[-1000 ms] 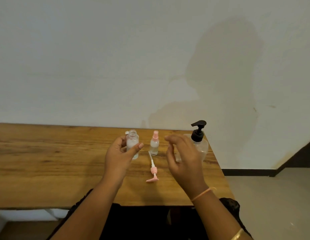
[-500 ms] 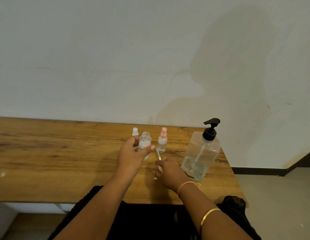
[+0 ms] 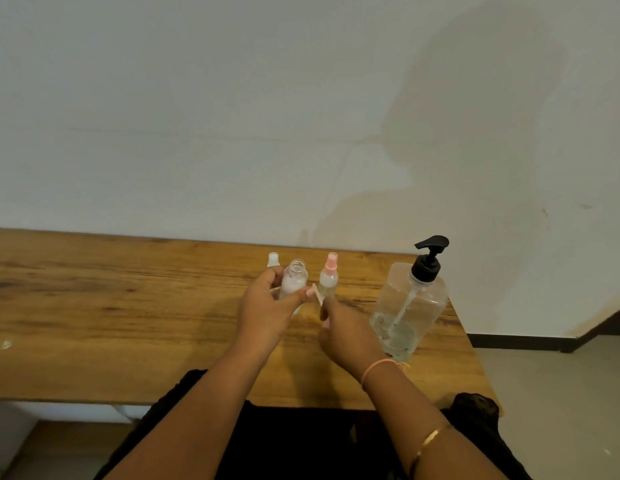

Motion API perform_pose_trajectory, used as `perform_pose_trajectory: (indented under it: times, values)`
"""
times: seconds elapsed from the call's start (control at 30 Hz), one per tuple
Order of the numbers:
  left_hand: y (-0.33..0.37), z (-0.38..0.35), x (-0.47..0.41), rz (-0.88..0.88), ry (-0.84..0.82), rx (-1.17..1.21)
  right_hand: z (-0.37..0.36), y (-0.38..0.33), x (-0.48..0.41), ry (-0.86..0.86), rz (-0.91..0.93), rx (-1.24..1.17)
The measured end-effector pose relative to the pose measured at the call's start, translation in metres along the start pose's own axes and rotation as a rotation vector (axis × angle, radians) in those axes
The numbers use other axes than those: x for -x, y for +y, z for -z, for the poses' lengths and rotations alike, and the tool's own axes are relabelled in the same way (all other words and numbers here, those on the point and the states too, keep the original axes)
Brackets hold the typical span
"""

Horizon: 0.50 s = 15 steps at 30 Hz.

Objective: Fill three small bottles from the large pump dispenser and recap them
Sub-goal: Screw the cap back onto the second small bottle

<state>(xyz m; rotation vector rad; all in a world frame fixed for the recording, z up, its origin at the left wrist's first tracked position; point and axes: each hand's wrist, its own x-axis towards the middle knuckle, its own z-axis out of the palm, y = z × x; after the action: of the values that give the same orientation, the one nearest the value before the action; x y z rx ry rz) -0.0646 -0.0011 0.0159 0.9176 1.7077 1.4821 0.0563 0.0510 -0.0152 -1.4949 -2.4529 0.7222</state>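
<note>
Though capless, whitish-filled bottle (image 3: pixel 294 280) in left hand (image 3: pixel 267 310)

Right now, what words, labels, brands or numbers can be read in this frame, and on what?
No readable text anywhere.
Large pump dispenser: clear, no label visible.
Open small bottle in left hand: no print.
Pink-capped bottle: no print.
Pump cap in right hand: mostly hidden.

Dim, soft light; slight blur; wide-angle bowing at edges
</note>
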Motion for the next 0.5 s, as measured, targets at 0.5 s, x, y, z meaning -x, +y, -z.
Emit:
perform_pose_trajectory:
  times: [0.5]
  values:
    - [-0.007, -0.002, -0.012, -0.047, 0.056, -0.098, 0.061, -0.009, 0.033, 0.431, 0.221, -0.283]
